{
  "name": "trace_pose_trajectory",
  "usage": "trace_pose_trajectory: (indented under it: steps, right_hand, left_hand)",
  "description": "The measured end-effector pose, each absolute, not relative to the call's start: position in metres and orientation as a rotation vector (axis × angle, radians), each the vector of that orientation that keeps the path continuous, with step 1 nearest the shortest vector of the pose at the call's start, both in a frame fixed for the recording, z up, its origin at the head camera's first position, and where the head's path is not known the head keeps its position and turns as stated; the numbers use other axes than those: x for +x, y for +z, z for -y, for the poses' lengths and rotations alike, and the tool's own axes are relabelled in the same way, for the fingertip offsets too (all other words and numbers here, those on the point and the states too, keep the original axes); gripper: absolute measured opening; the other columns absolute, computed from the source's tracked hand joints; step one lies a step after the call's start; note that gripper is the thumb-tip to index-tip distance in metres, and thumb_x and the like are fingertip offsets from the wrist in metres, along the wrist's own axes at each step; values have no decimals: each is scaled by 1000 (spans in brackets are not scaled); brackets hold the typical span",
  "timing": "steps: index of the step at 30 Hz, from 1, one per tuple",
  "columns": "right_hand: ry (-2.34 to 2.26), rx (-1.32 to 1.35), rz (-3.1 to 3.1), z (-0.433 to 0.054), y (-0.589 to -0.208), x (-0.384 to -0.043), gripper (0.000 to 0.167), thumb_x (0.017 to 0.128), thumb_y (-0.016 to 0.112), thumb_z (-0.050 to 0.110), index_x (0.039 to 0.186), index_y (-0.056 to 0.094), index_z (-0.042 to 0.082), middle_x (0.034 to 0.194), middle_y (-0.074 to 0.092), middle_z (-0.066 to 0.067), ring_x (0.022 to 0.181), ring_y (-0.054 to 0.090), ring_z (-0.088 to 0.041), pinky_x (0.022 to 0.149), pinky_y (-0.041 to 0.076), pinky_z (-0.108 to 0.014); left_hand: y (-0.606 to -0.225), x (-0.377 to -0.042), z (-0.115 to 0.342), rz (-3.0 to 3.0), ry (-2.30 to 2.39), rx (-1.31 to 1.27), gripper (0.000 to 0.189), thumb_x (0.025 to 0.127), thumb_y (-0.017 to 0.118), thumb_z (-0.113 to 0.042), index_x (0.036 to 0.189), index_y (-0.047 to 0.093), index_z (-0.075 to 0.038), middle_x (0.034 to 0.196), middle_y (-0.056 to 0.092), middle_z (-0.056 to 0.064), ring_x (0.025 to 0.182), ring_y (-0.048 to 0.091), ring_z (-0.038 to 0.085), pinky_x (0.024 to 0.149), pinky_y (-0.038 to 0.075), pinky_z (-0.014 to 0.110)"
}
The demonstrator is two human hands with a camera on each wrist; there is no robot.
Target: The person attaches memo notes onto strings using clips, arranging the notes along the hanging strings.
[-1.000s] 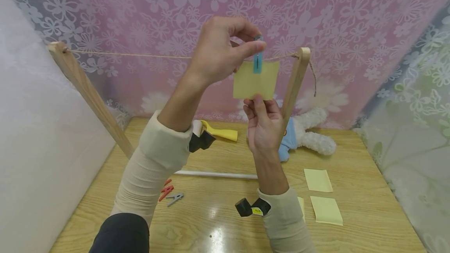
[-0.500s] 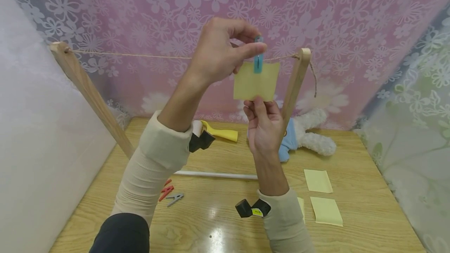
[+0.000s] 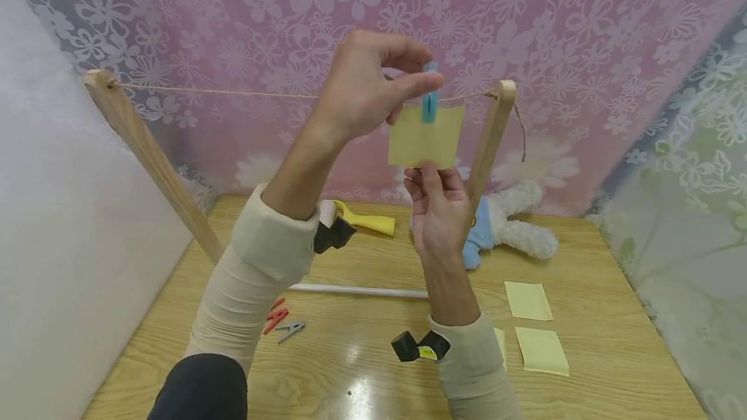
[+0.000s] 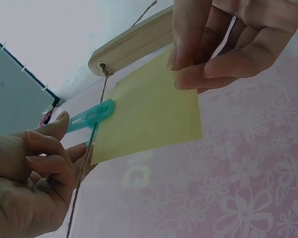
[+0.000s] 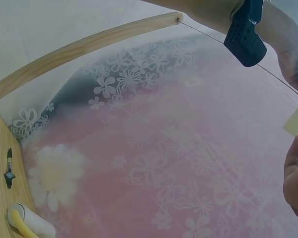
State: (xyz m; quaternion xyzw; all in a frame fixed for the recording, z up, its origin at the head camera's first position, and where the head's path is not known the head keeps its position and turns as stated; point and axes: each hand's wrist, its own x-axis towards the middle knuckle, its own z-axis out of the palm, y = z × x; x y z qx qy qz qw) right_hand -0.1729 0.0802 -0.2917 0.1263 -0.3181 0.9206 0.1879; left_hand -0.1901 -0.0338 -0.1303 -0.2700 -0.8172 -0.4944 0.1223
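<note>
My left hand (image 3: 364,86) pinches a blue clothespin (image 3: 429,105) between thumb and fingers, up at the twine (image 3: 216,91). The clothespin's tip lies over the top edge of a yellow sticky note (image 3: 425,141). With thumb and fingertips, my right hand (image 3: 440,212) pinches the note's bottom edge from below. In the left wrist view the clothespin (image 4: 92,116) sits on the note's edge right beside the twine (image 4: 79,188), and the right-hand fingers (image 4: 188,39) hold the opposite edge. The right wrist view shows only part of the note (image 5: 297,121) at its border.
Wooden posts (image 3: 148,154) carry the twine, the right post (image 3: 491,135) close to the note. On the table lie sticky notes (image 3: 541,350), red clothespins (image 3: 276,319), a grey clothespin (image 3: 290,328), a white rod (image 3: 362,290), a yellow-handled roller (image 3: 370,220) and a plush toy (image 3: 519,222).
Almost nothing differs. The note and the blue clothespin sit very slightly lower in the head view, and both hands keep their hold.
</note>
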Motion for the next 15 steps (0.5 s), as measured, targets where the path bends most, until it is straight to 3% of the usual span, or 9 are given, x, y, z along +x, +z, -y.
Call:
trace_pose_trajectory:
  steps: [10, 15]
  right_hand:
    - [2601, 349, 943, -82, -297, -173, 16, 85, 70, 13, 81, 57, 6, 84, 67, -5, 77, 67, -15, 71, 56, -23]
    - [2666, 421, 1033, -85, -302, -172, 15, 90, 66, 17, 95, 59, 6, 93, 66, -5, 85, 66, -15, 77, 54, -22]
  left_hand:
    - [-129, -189, 33, 2450, -1454, -716, 40, 81, 76, -25, 117, 66, -9, 106, 69, 2, 50, 52, 14, 49, 48, 24]
    - [-130, -186, 37, 2415, -1390, -724, 51, 78, 78, -31, 122, 64, -10, 114, 68, 1, 79, 64, 8, 66, 53, 21]
